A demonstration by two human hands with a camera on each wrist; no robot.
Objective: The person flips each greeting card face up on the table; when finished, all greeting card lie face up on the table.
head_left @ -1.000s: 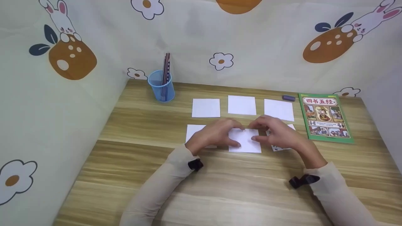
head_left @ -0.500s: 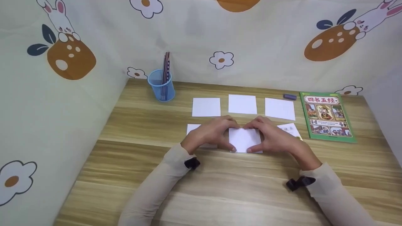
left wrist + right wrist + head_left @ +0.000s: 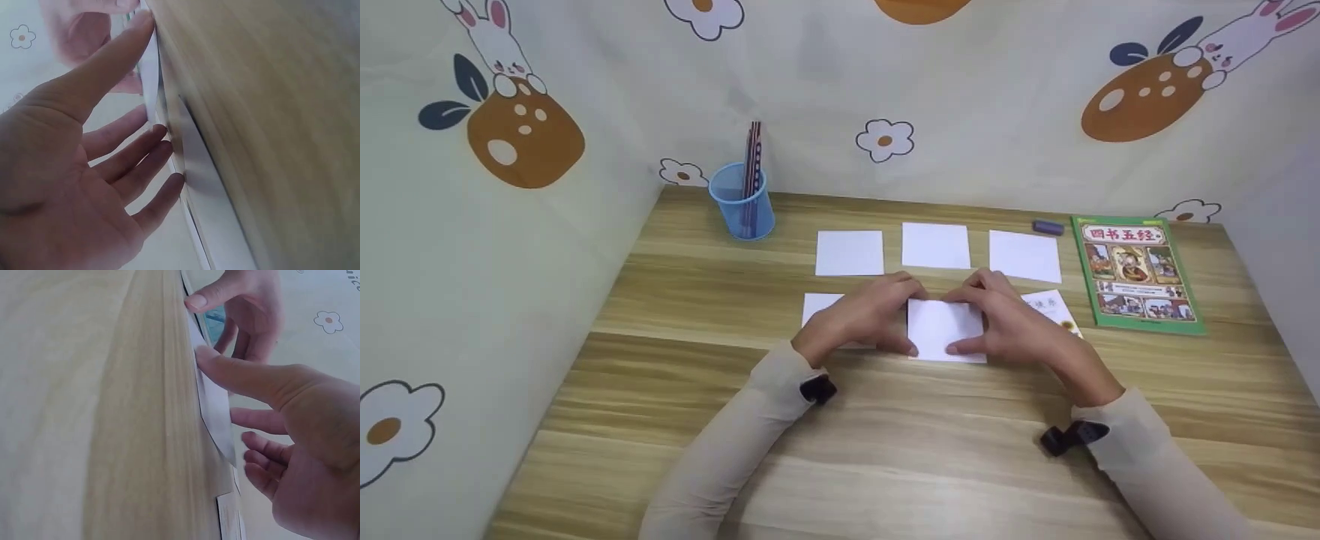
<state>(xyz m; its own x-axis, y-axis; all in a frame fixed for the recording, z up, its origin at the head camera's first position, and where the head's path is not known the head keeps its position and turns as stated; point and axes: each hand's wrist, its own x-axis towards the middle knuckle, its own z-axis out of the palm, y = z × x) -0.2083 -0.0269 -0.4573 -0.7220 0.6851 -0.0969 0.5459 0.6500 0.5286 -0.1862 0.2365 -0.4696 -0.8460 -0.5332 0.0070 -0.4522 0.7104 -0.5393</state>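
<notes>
In the head view a square white card (image 3: 945, 330) lies between my two hands in the nearer row. My left hand (image 3: 866, 315) grips its left side, thumb at the near edge and fingertips at the far edge. On the right side my right hand (image 3: 1012, 322) holds it the same way. The right wrist view shows the card (image 3: 216, 410) edge-on, with both thumbs on its near edge. Another white card (image 3: 819, 303) is partly covered by my left hand. A printed card (image 3: 1051, 304) with characters and a yellow flower shows from behind my right hand.
Farther back lie three white cards in a row: left (image 3: 850, 253), middle (image 3: 936, 245) and right (image 3: 1025, 256). A blue pencil cup (image 3: 742, 202) stands at the back left. A green-edged book (image 3: 1138, 274) and a small dark cylinder (image 3: 1048, 227) are at the right.
My right thumb has moved to the card's near edge, and the left thumb has shifted down toward its near left corner. The printed card's far part now shows more beyond my right hand.
</notes>
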